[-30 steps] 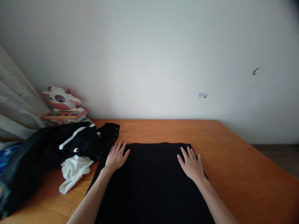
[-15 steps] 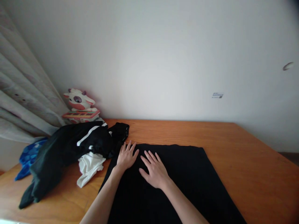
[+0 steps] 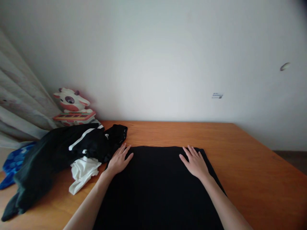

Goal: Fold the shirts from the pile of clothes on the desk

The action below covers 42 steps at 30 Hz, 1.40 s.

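Note:
A black cloth garment (image 3: 155, 185) lies spread out on the wooden table (image 3: 259, 179), its far edge nearly straight; its near end runs out of view, so its exact kind cannot be told. My left hand (image 3: 120, 159) rests flat at the garment's far left corner, fingers spread, close to the heap of clothes. Near the far right corner, my right hand (image 3: 195, 162) lies flat on the cloth, palm down with fingers apart. Neither hand grips anything.
Dark clothes with a white stripe (image 3: 55, 150) are heaped at the left, with a white cloth (image 3: 83, 172) and a blue cloth (image 3: 18, 159) beside them. Behind stands a cow-shaped toy keyboard (image 3: 74, 108). A curtain (image 3: 19, 95) hangs far left; a wall (image 3: 153, 64) closes the back.
My right hand has slid across the garment from near its middle to its far right corner. My left hand has shifted slightly left to the other corner. The view has turned a little right.

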### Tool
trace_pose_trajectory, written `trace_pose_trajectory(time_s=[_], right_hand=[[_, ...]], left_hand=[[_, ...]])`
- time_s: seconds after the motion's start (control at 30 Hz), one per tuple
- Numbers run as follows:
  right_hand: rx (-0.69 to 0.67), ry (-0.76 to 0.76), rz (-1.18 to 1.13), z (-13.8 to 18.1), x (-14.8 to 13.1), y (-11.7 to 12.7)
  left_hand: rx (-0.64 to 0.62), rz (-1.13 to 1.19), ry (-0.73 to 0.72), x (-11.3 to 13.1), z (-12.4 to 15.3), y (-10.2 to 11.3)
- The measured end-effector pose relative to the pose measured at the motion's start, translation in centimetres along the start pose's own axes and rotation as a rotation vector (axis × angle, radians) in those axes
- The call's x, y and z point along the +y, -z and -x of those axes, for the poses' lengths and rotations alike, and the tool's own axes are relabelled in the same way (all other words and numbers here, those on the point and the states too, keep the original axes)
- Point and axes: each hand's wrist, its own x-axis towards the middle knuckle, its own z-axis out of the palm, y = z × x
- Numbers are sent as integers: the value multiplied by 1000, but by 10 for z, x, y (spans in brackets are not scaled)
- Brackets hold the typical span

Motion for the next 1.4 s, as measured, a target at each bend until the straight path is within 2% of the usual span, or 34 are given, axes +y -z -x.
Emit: trace_pose_trajectory(time_s=[0.1,0.23,0.33,0.53,0.73,1.13,1.23,1.4], right_hand=[[8,-81,27,4,23,-1],[-11,-154,42,6,29,0],[0,-194,41,5,28,0],[-4,-181,13,5,29,0],[-22,-236,19,7,33,-1],[-30,-272,34,25,64,1],[-42,-287,37,28,67,1],[-41,-294,37,30,67,3]], left_hand=[[45,-68,77,3,4,-1],[83,-97,133,6,7,-2],[80,-73,103,0,10,-1],[56,-71,65,-4,14,0],[60,-95,55,5,14,0],[59,-44,16,31,14,-8],[39,-12,-13,24,14,-7],[33,30,-76,-7,20,-2]])
